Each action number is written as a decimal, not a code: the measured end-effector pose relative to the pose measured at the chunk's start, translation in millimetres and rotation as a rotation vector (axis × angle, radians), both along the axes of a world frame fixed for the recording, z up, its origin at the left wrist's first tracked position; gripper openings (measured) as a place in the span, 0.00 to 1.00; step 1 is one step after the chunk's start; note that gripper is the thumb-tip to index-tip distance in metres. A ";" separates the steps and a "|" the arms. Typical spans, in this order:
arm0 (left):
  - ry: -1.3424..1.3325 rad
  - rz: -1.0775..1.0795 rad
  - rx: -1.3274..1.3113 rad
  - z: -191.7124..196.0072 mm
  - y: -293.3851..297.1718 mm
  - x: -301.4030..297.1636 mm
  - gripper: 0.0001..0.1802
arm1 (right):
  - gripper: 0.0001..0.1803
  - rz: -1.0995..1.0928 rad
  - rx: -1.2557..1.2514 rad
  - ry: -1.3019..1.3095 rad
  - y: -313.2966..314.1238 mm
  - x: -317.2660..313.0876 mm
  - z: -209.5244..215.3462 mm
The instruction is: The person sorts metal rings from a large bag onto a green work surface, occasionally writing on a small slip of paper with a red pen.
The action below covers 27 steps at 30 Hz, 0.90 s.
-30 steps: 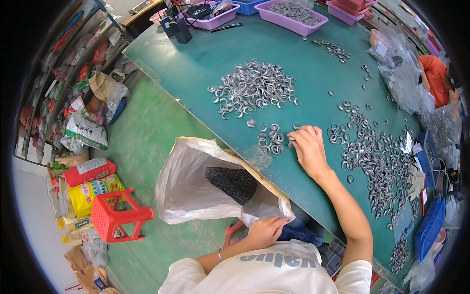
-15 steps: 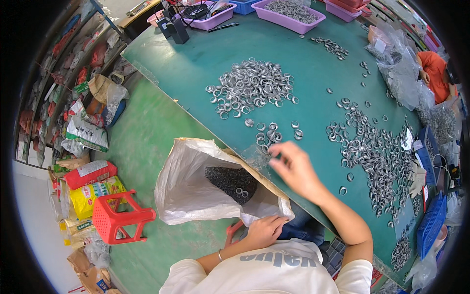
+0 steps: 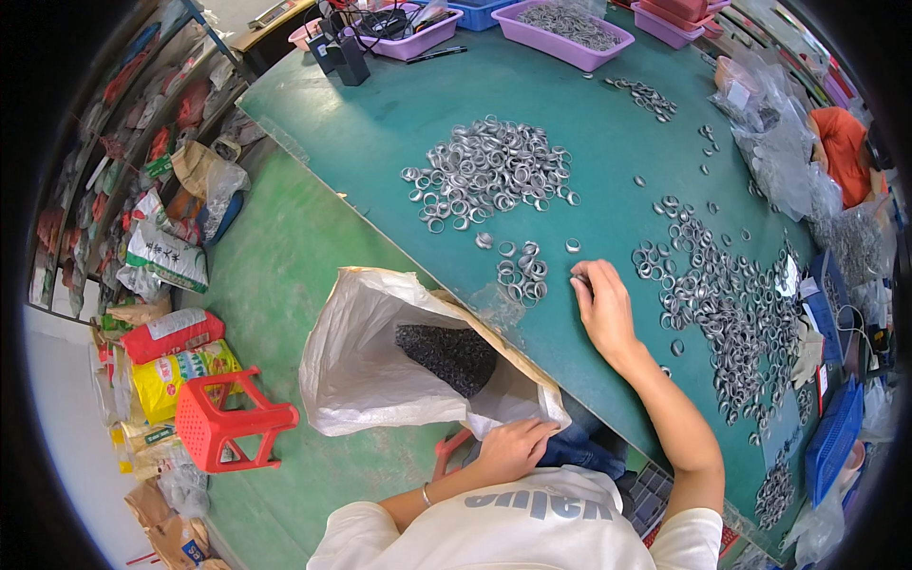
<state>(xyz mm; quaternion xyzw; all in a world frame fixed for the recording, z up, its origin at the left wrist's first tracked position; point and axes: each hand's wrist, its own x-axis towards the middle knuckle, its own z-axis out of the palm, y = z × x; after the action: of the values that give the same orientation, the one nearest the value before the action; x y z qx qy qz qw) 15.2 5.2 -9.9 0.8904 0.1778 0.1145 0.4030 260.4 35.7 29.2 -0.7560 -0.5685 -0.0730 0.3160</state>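
My left hand [image 3: 516, 448] is closed on the near rim of a white woven sack [image 3: 356, 375], keeping its mouth wide. Small black pieces [image 3: 446, 359] lie inside the sack. My right hand [image 3: 606, 309] is over the green table, fingers curled down, with a grey metal ring [image 3: 579, 277] at the fingertips. Just beyond them sits a single loose ring [image 3: 572, 245]. A small cluster of rings [image 3: 522, 275] lies left of this hand, near the table edge. Farther off is a big heap of rings [image 3: 494, 171].
More rings [image 3: 736, 323] spread over the table's right side. Purple trays [image 3: 570, 43] and black devices [image 3: 347, 62] stand at the far edge. A blue basket [image 3: 836, 442] is at the right. On the floor at left are a red stool [image 3: 214, 418] and packed bags. Another person [image 3: 844, 147] sits far right.
My right hand has moved right, from near the sack's edge to a loose ring on the table. Rings seen on the black pieces have gone from view. My left hand stays put.
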 end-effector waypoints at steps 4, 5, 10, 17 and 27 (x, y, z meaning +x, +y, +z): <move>-0.068 0.026 0.025 -3.9 0.0 1.4 0.14 | 0.07 0.116 0.053 0.191 0.3 -40.7 21.1; -0.068 0.022 0.026 -3.5 0.2 2.0 0.14 | 0.07 0.123 0.037 0.142 2.1 -43.0 22.6; -0.043 0.023 0.020 -1.6 -0.9 3.2 0.15 | 0.08 0.094 0.133 0.101 1.2 -27.5 10.4; -0.027 0.006 0.021 -2.0 0.3 3.9 0.14 | 0.15 0.301 -0.065 0.084 -5.0 -51.0 6.4; -0.040 0.028 0.019 -4.5 -1.4 3.1 0.13 | 0.11 0.344 -0.017 0.445 -12.5 -71.9 21.2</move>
<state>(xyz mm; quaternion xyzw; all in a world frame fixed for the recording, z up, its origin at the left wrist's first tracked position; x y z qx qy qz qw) 18.3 3.8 -14.3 0.8891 0.1810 0.1397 0.3965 188.6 23.2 50.5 -0.6483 -0.6059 0.1543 0.4346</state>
